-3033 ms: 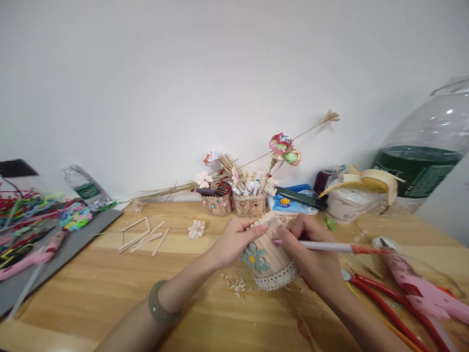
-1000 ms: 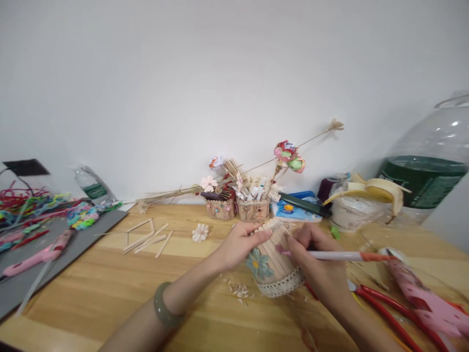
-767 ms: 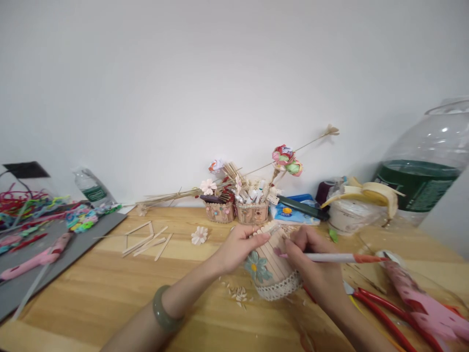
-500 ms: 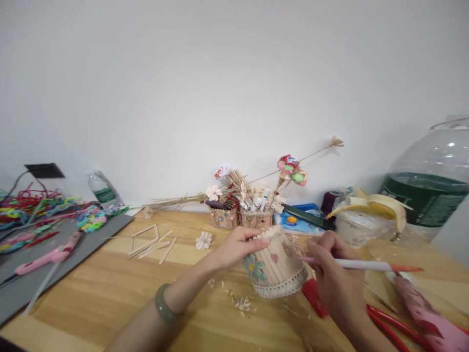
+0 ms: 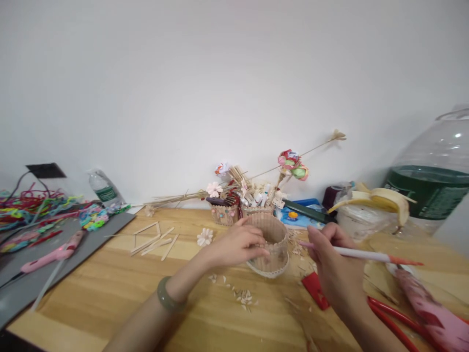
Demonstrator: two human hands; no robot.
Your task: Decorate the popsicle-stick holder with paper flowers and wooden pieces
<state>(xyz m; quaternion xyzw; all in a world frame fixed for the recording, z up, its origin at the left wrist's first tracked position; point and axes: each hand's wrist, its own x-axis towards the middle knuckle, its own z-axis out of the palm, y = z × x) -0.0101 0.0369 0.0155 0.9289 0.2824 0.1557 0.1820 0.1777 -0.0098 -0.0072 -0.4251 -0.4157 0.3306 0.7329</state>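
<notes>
A small pot made of wooden sticks (image 5: 273, 247), with white lace round its base, stands upright on the wooden table (image 5: 110, 293). My left hand (image 5: 234, 244) is wrapped round its left side and rim, a green bangle on that wrist. My right hand (image 5: 331, 266) is just right of the pot and apart from it, closed on a white pen (image 5: 361, 254) with an orange end, its tip pointing left toward the pot. Wood chips (image 5: 242, 296) lie in front of the pot.
Two small decorated pots with paper flowers (image 5: 242, 205) stand behind. Red-handled pliers (image 5: 395, 318) and a pink glue gun (image 5: 428, 308) lie at right; a large water bottle (image 5: 432, 186) and banana peel (image 5: 373, 198) behind them. Loose sticks (image 5: 154, 239), a grey mat (image 5: 36, 274) with coloured wires at left.
The pot was tilted on its side with the pen against it; now it stands upright. My right hand with the pen has drawn away to the right.
</notes>
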